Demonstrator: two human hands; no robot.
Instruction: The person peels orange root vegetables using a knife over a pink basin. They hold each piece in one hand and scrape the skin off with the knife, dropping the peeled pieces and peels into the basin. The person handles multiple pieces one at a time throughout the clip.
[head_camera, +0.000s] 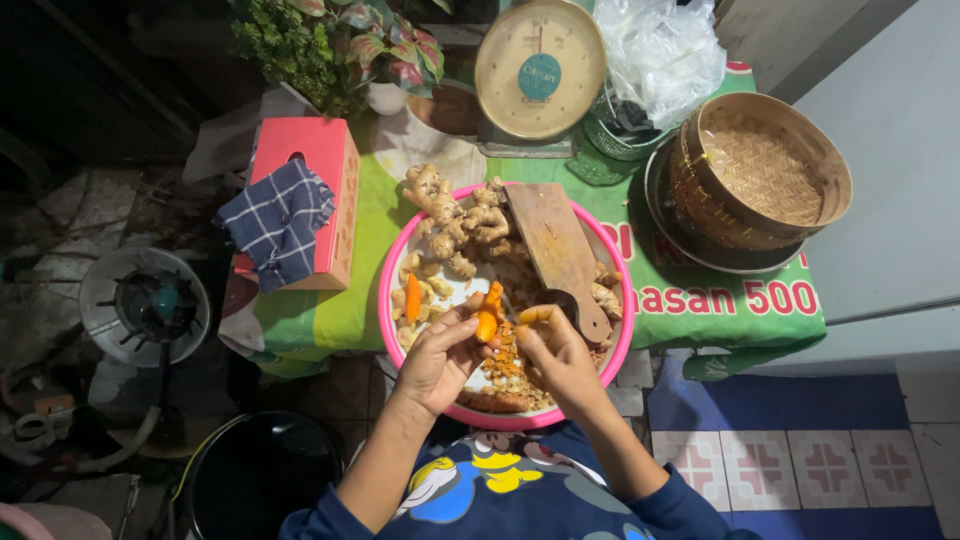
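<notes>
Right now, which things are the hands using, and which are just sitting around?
In use:
left hand and right hand on the orange root piece
pink basin
ginger roots
wooden cutting board

Lying about:
weighing scale
bamboo steamer basket
red tissue box
checked cloth
potted plant

Weighing scale (540, 68), bamboo steamer basket (765, 170), red tissue box (315, 200), checked cloth (275, 220), potted plant (320, 40)
</notes>
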